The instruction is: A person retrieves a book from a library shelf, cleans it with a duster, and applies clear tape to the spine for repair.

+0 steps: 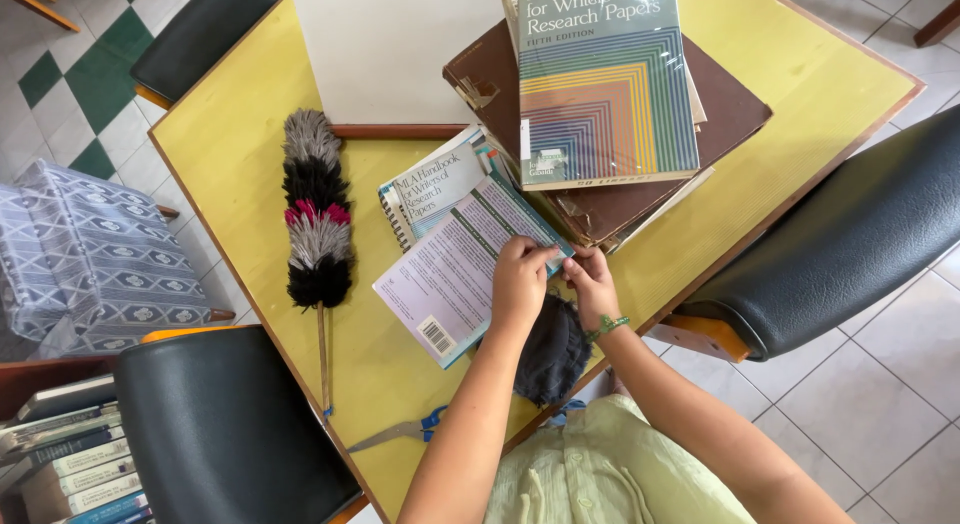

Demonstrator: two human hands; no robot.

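Observation:
A pale lilac paperback book (445, 279) lies back cover up on the yellow table (240, 154), overlapping a spiral-bound book (425, 184). My left hand (520, 279) and my right hand (590, 282) meet at the paperback's near right corner. The fingertips of both pinch its teal-edged spine there. A green bracelet (606, 327) circles my right wrist. A dark knitted cloth (552, 354) lies under my wrists at the table's edge.
A feather duster (318, 214) lies left of the books, and blue-handled scissors (402, 431) near the front edge. A striped-cover book (605, 84) tops a brown book (725, 104) behind. A white board (385, 44) lies beyond. Black chairs (215, 424) (850, 234) flank the table.

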